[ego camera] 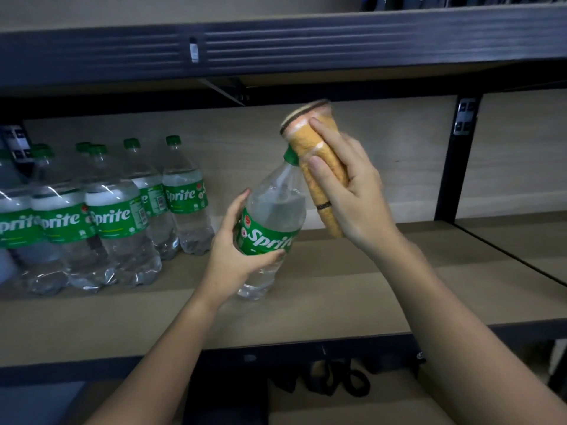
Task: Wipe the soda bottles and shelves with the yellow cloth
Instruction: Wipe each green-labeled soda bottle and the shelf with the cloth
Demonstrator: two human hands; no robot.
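Observation:
My left hand [237, 250] grips a clear Sprite bottle [271, 222] by its green label, holding it tilted over the wooden shelf [352, 289]. My right hand [349, 191] holds the folded yellow cloth [319, 176] against the bottle's green cap and neck. The cloth covers most of the cap. Several more Sprite bottles [116, 216] stand upright in a group at the left of the same shelf.
A dark metal shelf beam [276, 47] runs overhead, close above the cloth. A black upright post [457, 161] stands at the right. A second shelf section [527, 240] continues to the right. Dark objects lie on a lower level [331, 381].

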